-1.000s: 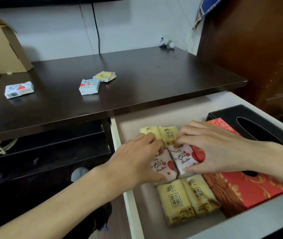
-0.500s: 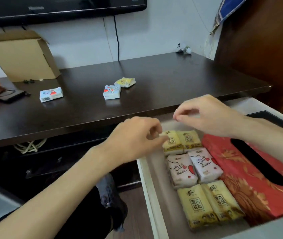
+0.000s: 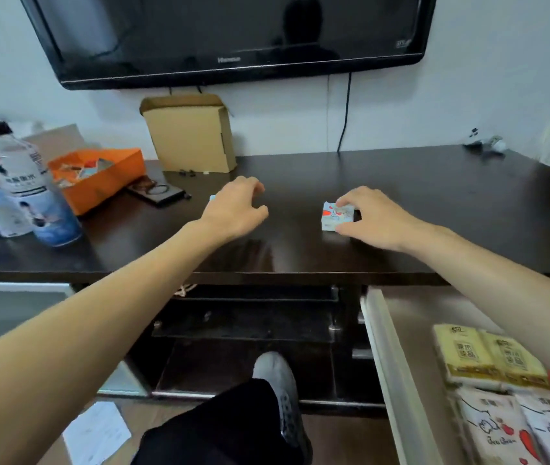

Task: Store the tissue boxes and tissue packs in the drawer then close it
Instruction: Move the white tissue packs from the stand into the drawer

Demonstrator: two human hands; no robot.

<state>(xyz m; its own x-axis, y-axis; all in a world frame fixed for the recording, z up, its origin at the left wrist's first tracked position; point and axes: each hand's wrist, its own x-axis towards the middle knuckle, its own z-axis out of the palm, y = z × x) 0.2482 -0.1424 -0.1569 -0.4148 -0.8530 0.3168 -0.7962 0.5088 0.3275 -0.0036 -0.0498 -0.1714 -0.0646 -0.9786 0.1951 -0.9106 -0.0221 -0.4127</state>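
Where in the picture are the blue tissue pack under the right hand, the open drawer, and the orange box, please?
blue tissue pack [image 3: 335,216], head view, printed top face.
drawer [image 3: 388,357], head view, white left wall.
orange box [image 3: 112,179], head view, front side wall.

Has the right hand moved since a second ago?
Yes. The right hand left the open drawer, where it was arranging packs, and went up and forward onto the dark desk; its fingers now touch a blue-white tissue pack.
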